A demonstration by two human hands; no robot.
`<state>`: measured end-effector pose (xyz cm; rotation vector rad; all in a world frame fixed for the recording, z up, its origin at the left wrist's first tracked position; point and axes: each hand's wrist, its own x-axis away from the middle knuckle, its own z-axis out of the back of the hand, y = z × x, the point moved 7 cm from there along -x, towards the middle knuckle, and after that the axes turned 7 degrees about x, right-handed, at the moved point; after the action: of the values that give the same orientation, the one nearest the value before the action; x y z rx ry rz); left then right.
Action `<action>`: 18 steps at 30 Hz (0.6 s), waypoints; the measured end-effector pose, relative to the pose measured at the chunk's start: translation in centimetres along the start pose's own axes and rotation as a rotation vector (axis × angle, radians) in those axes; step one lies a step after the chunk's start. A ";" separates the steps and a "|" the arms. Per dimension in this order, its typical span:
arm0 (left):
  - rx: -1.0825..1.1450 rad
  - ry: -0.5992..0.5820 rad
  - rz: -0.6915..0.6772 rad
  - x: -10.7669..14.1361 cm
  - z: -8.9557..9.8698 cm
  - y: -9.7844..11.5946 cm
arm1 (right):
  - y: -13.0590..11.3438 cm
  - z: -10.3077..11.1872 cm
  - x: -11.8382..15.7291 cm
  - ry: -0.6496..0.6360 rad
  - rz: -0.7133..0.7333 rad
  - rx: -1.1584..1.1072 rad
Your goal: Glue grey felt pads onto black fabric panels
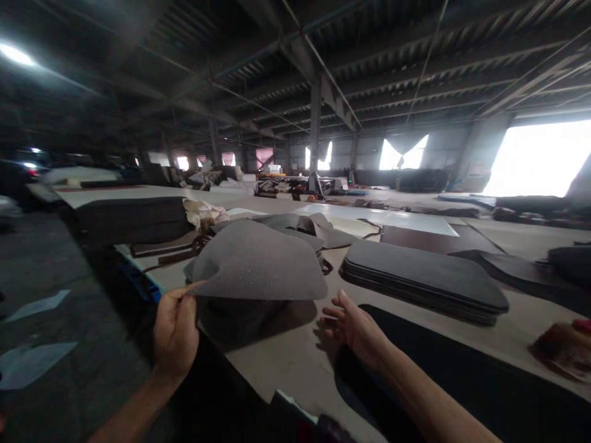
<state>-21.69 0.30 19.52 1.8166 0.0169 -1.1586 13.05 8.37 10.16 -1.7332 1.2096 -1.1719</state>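
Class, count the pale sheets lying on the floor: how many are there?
2. Both lie on the floor at the left: the nearer sheet and, just beyond it, the farther sheet. Others may be hidden by the table.

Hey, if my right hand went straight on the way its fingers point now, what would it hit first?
Probably the gray sheet, near its right corner. Depth is unclear, though: your right hand might slip under that raised edge instead.

1 head-worn camera looks forward and slightly down over the nearby table (pixel 277 360).
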 end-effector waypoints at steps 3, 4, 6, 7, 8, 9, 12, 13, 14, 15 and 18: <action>0.019 0.032 -0.012 0.9 0.9 1.2 | -1.5 -1.8 -2.3 -0.042 0.077 -0.050; 0.028 0.026 -0.024 1.3 1.2 1.5 | -2.0 -2.2 -3.1 -0.049 0.104 -0.050; 0.034 -0.017 -0.044 2.1 1.8 1.5 | -2.8 -2.8 -4.3 -0.044 0.138 -0.038; 0.030 -0.050 -0.048 2.5 2.0 1.2 | -3.2 -3.0 -4.7 -0.035 0.142 -0.034; 0.016 -0.088 -0.045 2.8 2.1 0.6 | -3.4 -3.2 -5.0 -0.033 0.143 -0.032; -0.007 -0.116 -0.030 3.1 2.2 -0.1 | -3.7 -3.5 -5.0 -0.047 0.149 -0.034; -0.105 -0.152 0.043 3.7 2.8 -2.9 | -4.6 -4.2 -4.1 -0.117 0.189 -0.037; -0.132 -0.165 0.069 3.8 2.9 -3.8 | -4.9 -4.1 -3.5 -0.132 0.203 -0.036; -0.165 -0.185 0.094 3.9 2.9 -4.5 | -5.1 -3.9 -2.9 -0.141 0.216 -0.033; -0.197 -0.213 0.112 4.1 2.9 -5.1 | -5.3 -3.5 -2.2 -0.143 0.227 -0.028; -0.244 -0.252 0.074 4.8 2.3 -4.9 | -5.8 -1.9 -0.1 -0.133 0.254 0.002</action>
<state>-22.89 -0.70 12.43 1.4386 -0.0524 -1.2672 13.01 10.18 15.96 -1.5755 1.3012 -0.8940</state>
